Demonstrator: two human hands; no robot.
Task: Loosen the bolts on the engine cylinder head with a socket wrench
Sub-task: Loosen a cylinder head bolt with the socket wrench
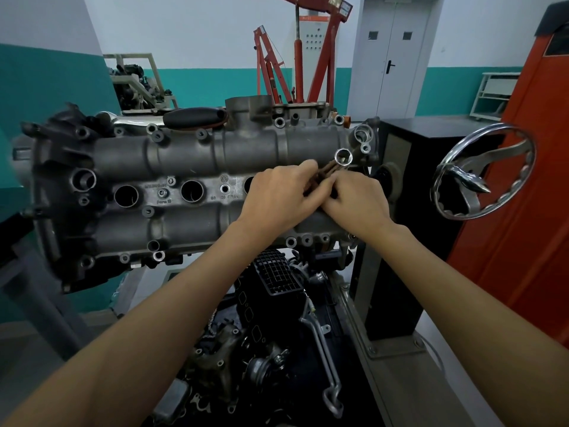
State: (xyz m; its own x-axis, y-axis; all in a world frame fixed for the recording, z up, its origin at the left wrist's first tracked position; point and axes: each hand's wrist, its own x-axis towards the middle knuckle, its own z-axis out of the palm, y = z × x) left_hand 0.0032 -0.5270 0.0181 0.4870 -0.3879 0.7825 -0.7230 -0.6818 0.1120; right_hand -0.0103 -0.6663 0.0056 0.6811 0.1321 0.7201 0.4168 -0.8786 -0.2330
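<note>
The grey cylinder head (184,155) lies across the middle of the view on a stand, with round plug holes and small bolts along its edges. My left hand (281,195) and my right hand (357,201) meet over its right part. Together they hold a bundle of rusty brown rods with a shiny socket (344,157) at the upper end, its open mouth facing me. Fingers of both hands curl round the rods. What lies under the hands is hidden.
A chrome handwheel (480,174) sticks out at the right on a black stand column (409,186). An orange machine panel (529,180) stands far right. A black-handled tool (197,117) lies behind the head. Loose engine parts (277,334) sit below. A red hoist (295,57) stands behind.
</note>
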